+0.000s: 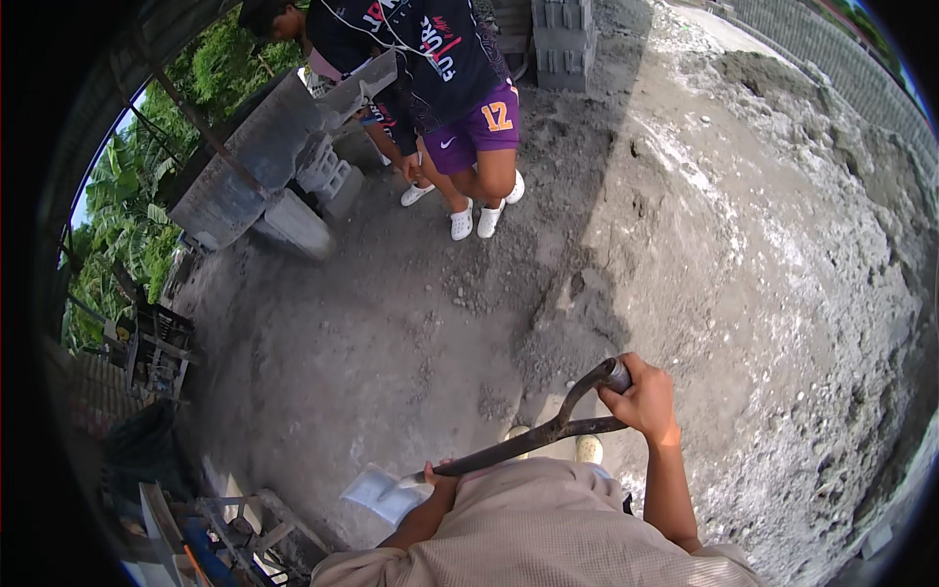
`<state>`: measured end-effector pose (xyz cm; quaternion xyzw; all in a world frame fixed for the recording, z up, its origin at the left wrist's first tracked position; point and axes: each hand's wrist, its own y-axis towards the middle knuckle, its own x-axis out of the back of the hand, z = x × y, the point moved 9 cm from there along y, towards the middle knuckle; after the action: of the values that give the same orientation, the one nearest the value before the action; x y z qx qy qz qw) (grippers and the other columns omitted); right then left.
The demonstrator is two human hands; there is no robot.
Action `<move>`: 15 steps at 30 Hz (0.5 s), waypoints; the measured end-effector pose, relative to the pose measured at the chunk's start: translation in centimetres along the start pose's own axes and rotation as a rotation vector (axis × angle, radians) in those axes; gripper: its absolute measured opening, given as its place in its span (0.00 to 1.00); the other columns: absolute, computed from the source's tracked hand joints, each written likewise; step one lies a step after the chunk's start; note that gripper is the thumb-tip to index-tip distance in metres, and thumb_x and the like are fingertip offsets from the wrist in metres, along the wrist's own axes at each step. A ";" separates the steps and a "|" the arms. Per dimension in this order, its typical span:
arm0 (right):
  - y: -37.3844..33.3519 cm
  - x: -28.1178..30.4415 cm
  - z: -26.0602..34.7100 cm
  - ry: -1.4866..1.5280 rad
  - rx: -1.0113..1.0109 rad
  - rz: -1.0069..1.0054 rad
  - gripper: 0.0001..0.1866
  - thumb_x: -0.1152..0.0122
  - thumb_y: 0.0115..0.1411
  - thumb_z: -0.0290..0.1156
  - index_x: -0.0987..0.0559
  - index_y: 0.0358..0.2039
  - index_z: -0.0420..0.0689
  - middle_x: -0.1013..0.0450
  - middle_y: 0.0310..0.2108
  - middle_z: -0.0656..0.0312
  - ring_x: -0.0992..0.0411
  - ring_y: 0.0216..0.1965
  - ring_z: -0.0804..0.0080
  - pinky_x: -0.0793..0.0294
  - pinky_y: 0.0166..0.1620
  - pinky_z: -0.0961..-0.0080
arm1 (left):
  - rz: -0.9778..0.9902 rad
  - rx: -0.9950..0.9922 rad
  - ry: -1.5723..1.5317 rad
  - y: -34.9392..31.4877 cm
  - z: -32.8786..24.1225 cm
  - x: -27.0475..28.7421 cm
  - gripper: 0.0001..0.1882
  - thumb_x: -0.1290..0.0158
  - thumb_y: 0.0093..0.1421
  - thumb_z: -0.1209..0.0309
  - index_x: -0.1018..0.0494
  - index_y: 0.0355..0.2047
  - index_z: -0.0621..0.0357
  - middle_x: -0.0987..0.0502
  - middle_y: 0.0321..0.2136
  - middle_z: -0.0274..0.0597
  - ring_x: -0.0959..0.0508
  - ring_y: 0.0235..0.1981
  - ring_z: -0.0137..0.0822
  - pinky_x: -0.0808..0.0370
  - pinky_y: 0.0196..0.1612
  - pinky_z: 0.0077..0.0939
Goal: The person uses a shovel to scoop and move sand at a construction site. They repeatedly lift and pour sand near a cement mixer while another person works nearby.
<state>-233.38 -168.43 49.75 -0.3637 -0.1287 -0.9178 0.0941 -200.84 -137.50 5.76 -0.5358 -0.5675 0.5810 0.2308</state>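
I hold a shovel (509, 448) slantwise across the front of my body. My right hand (643, 399) is closed round the grip of its D-shaped handle, at the upper right end. Lower on the dark shaft, close to the blade, my left hand (442, 476) is wrapped round it; my forearm and shirt hide part of that hand. The pale, shiny metal shovel blade (375, 492) points to the left, over the grey ground. Both my shoes show just beyond the shirt's hem.
Ahead, a person in purple shorts (460, 132) stands beside a tilted wheelbarrow (235, 201). Hollow concrete blocks (328, 178) sit near it; more blocks (564, 54) are stacked behind. A grey sand and gravel heap (763, 264) spreads along the right. Metal frames (259, 519) lie at lower left.
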 end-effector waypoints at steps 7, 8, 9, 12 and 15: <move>0.0 0.5 -0.3 0.040 -0.015 0.016 0.14 0.36 0.36 0.31 0.26 0.26 0.41 0.31 0.15 0.54 0.29 0.19 0.57 0.31 0.24 0.72 | 0.082 0.009 -0.022 -1.6 -0.3 0.2 0.24 0.59 0.45 0.44 0.44 0.13 0.54 0.38 0.18 0.44 0.35 0.26 0.45 0.36 0.39 0.43; 0.1 0.5 -0.5 0.044 -0.016 0.018 0.14 0.36 0.36 0.31 0.26 0.26 0.41 0.31 0.15 0.54 0.30 0.18 0.58 0.32 0.24 0.73 | 0.077 0.006 -0.024 -1.6 -0.1 0.3 0.24 0.59 0.45 0.44 0.44 0.13 0.54 0.38 0.18 0.44 0.35 0.26 0.45 0.36 0.39 0.43; 0.1 0.4 -0.6 0.048 -0.016 0.021 0.14 0.36 0.36 0.31 0.26 0.26 0.41 0.31 0.14 0.55 0.31 0.17 0.59 0.33 0.23 0.73 | 0.043 -0.029 0.010 -1.6 -0.3 0.6 0.24 0.59 0.45 0.44 0.44 0.14 0.54 0.38 0.18 0.44 0.36 0.26 0.45 0.36 0.39 0.43; 0.2 0.4 0.0 0.056 0.005 0.019 0.13 0.36 0.36 0.30 0.26 0.25 0.41 0.32 0.14 0.56 0.33 0.15 0.63 0.34 0.22 0.75 | -0.007 -0.034 -0.041 -1.9 -0.2 1.6 0.25 0.59 0.46 0.45 0.44 0.15 0.54 0.38 0.18 0.43 0.36 0.26 0.44 0.36 0.38 0.42; 0.1 0.4 -0.7 0.047 -0.085 0.088 0.13 0.36 0.37 0.32 0.27 0.24 0.43 0.31 0.13 0.56 0.30 0.16 0.59 0.32 0.23 0.71 | -0.018 0.007 -0.114 -3.2 0.8 1.1 0.24 0.59 0.48 0.45 0.45 0.15 0.54 0.39 0.17 0.41 0.37 0.25 0.42 0.36 0.37 0.40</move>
<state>-234.06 -168.73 49.51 -0.3509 -0.0713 -0.9257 0.1220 -203.04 -136.04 8.09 -0.4959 -0.5825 0.6104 0.2054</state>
